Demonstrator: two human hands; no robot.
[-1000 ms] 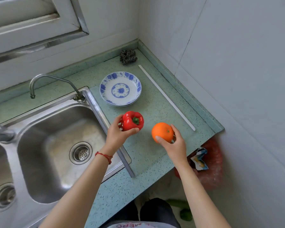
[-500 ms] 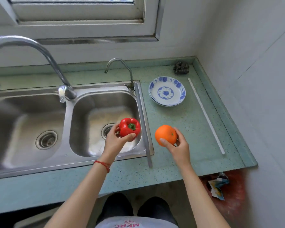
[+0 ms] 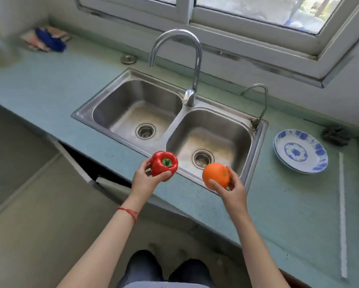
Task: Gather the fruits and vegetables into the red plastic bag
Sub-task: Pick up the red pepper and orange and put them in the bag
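**Holding a pepper and an orange above the sink edge**

Spanning the frame from upper left to lower right, a pale green speckled bench (image 3: 278, 215) is seen under a white-framed window (image 3: 247, 23). A double steel sink (image 3: 120, 88) is set into it, with a tall curved tap (image 3: 195, 65) between the basins and a thinner tap (image 3: 263, 100) at the right corner. At the right of the frame a blue-and-white plate (image 3: 301, 151) is stacked on another, a dark scouring pad (image 3: 336, 135) just behind it. A blurred blue and pink bundle (image 3: 45, 39) lies at the upper left. Grey floor fills the lower left.

Both forearms are extended up from the bottom of the frame. A red bell pepper (image 3: 164, 165), stem up, is clasped in the left hand (image 3: 145, 179), whose wrist carries a red string bracelet (image 3: 129, 213). An orange (image 3: 216, 178) is gripped in the right hand (image 3: 234, 188), thumb across its front. Both are held over the near rim of the right basin. The red plastic bag is not in view.
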